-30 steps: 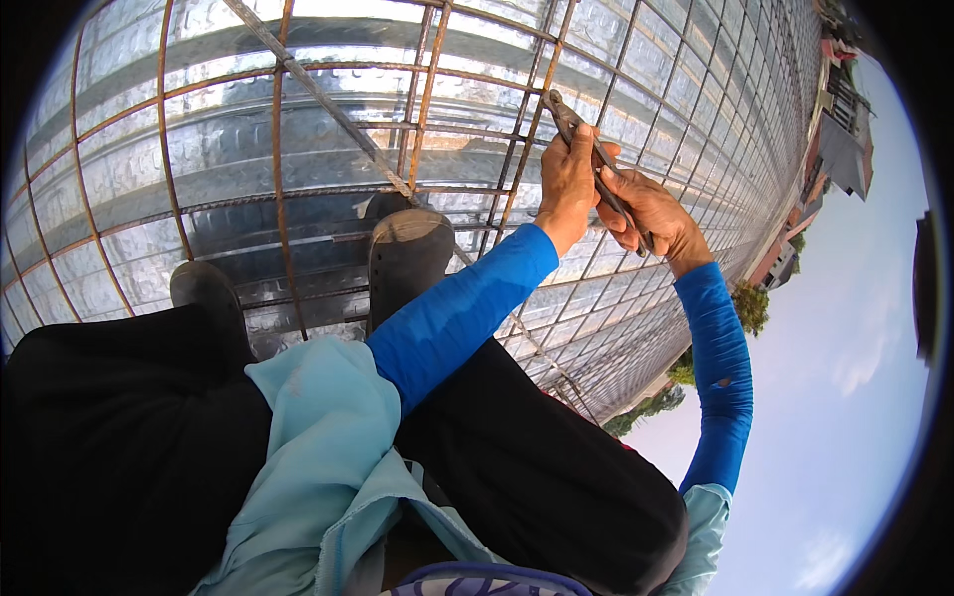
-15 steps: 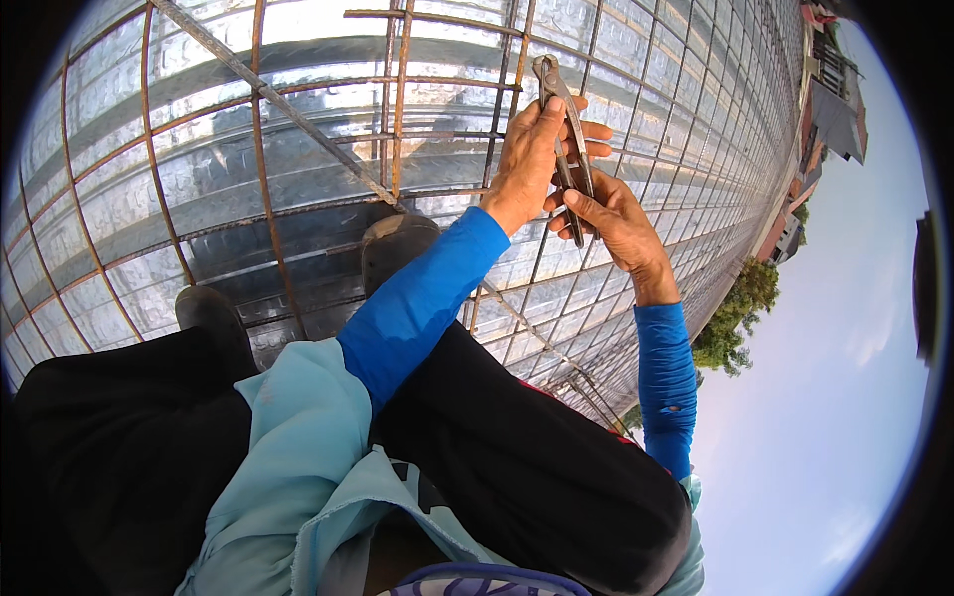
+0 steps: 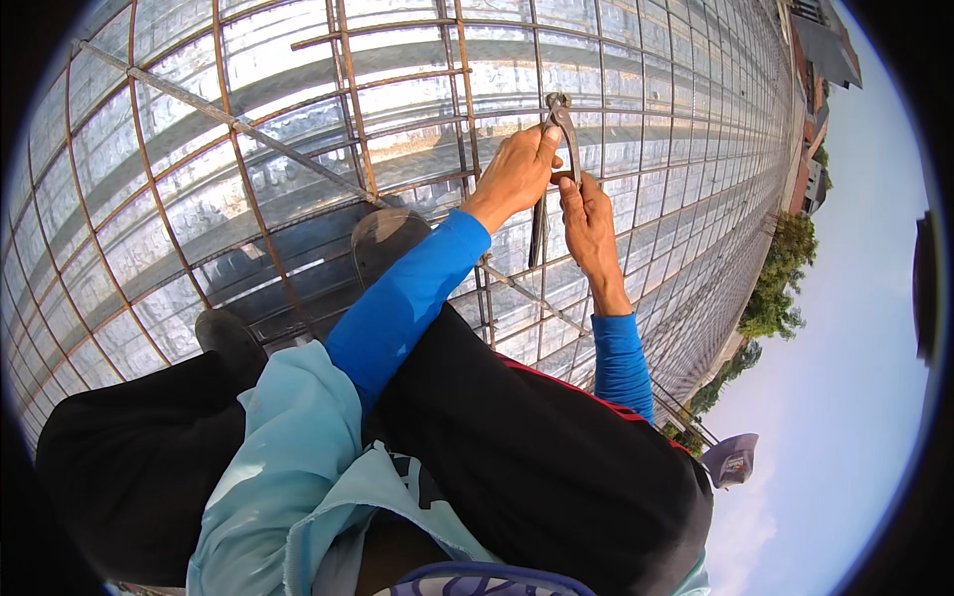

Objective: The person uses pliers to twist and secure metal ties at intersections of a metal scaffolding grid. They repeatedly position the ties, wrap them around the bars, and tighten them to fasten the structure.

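Note:
A pair of dark metal pincers (image 3: 571, 142) is held over the rebar mesh (image 3: 467, 119), with its jaws at the top, close to a bar. My left hand (image 3: 522, 171) is closed around the tool just below the jaws, thumb along it. Lower down, my right hand (image 3: 593, 223) is closed on the right handle, thumb and fingers bent. Below my left hand hangs a narrow dark strip (image 3: 538, 236); whether it is the other handle or wire, I cannot tell. My fingers partly hide the handles.
Shiny corrugated metal sheeting (image 3: 417, 144) lies under the mesh. A diagonal bar (image 3: 268, 144) crosses it near my boots (image 3: 391, 243). At the right are a grey cap (image 3: 730, 460), trees (image 3: 780, 278) and buildings (image 3: 820, 60).
The pincers have turned and come slightly lower in view, their handles now apart. My right hand has shifted down and left onto one handle. The grey cap has come into view.

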Tool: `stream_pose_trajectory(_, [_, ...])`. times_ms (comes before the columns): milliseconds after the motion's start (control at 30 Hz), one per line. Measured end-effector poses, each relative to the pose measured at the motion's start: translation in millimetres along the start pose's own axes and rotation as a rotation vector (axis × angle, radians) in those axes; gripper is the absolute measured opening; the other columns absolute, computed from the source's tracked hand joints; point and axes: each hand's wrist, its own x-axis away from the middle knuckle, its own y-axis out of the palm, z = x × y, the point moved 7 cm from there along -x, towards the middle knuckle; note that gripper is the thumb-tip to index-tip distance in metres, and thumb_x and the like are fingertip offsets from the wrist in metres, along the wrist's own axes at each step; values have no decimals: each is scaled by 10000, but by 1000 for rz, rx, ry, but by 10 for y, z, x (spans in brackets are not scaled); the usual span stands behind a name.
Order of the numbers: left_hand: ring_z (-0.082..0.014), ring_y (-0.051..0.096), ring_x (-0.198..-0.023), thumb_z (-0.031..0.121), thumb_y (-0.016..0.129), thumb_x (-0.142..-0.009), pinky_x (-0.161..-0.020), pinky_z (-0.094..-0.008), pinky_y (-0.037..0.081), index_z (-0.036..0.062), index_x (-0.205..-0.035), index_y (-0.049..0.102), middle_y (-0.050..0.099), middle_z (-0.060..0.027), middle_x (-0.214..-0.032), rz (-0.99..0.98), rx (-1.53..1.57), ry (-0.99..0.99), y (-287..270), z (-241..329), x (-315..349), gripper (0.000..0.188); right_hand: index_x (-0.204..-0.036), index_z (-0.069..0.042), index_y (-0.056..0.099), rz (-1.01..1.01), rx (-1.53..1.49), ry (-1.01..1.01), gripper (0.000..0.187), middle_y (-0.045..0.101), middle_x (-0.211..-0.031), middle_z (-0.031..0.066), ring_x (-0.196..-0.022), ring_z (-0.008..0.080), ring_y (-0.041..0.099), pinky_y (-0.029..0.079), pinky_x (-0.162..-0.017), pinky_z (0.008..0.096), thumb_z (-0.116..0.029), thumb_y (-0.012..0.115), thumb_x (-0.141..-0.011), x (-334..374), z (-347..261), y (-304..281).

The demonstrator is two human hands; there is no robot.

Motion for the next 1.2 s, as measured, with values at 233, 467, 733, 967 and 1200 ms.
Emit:
stream_pose_trajectory(233, [-201,711,-669,495,328,-1120,-556,-324,559,-72,-1234,626,721,-174,-815,141,-68,-82,31,-421,156,650,-1236,35,667,64,-95,197,436,579,-733,44,-662,126,507,437,-615,312,-353,518,-1101,639,488,-345])
stream_pose_trajectory(467, [-393,682,-673,363,413,-1119,-671,-493,515,36,-1182,657,686,-201,-740,472,-144,163,-73,-109,320,413,-1304,30,628,47,-278,413,480,379,-662,-93,-534,11,322,253,-458,214,-392,560,-1084,590,760,-855])
stream_pose_trajectory(733, [-299,584,-557,343,414,-1122,-566,-420,438,16,-1063,631,554,-146,-627,53,48,250,657,386,675,397,-1005,26,671,-34,90,290,410,461,-655,-19,-563,106,426,356,-507,311,-371,586,-1065,-403,1008,-940])
stream_pose_trajectory(967, [-378,575,-548,393,403,-1121,-588,-487,482,-18,-978,585,579,-187,-624,75,312,238,624,402,552,471,-923,40,644,50,479,94,420,662,-791,288,-738,458,643,493,-669,480,-362,593,-1034,-922,739,-477])
stream_pose_trajectory(1200, [-100,463,-498,475,375,-1127,-485,-274,428,1,-1343,583,442,14,-588,-48,881,-77,607,281,464,561,-1209,28,667,-94,-14,283,518,727,-972,211,-890,311,712,542,-779,400,-451,527,-1070,-508,1199,-175])
